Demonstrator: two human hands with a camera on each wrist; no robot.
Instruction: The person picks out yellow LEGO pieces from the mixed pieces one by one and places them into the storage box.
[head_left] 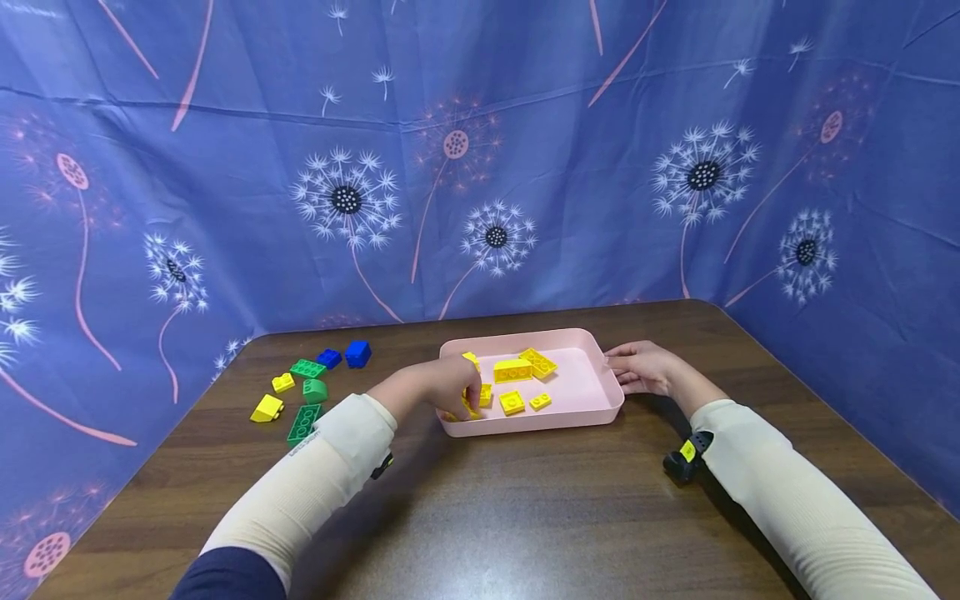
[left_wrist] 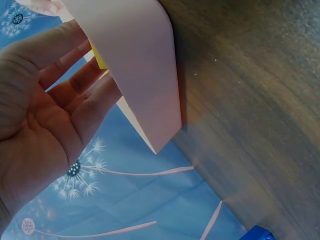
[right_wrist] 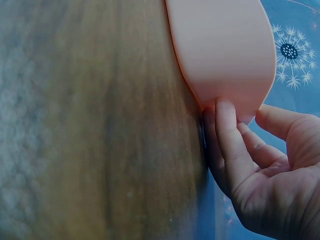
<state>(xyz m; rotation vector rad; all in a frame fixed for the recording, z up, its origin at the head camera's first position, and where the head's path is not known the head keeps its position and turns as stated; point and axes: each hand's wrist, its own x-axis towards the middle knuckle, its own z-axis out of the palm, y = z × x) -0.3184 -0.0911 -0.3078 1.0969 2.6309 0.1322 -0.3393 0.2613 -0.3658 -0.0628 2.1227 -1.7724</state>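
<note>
In the head view, a pink tray (head_left: 525, 421) lies on the table with several yellow toy bricks (head_left: 513, 370) in it. My left hand (head_left: 452, 385) reaches down into its left end and pinches a yellow brick (head_left: 471, 407) between thumb and fingers. From the left wrist view, the tray wall hides those fingertips, and part of a yellow brick (left_wrist: 98, 57) shows between the fingers. At the opposite end, my right hand (head_left: 647, 369) grips the tray's right side. The right wrist view shows its fingers against the outer wall and the thumb at the rim.
Left of the tray on the wooden table (head_left: 480, 517) lie several loose bricks: a green one (head_left: 303, 424), a yellow one (head_left: 267, 408) and a blue one (head_left: 357, 353) among them. A blue dandelion-print cloth (head_left: 585, 225) hangs behind the table and at its sides.
</note>
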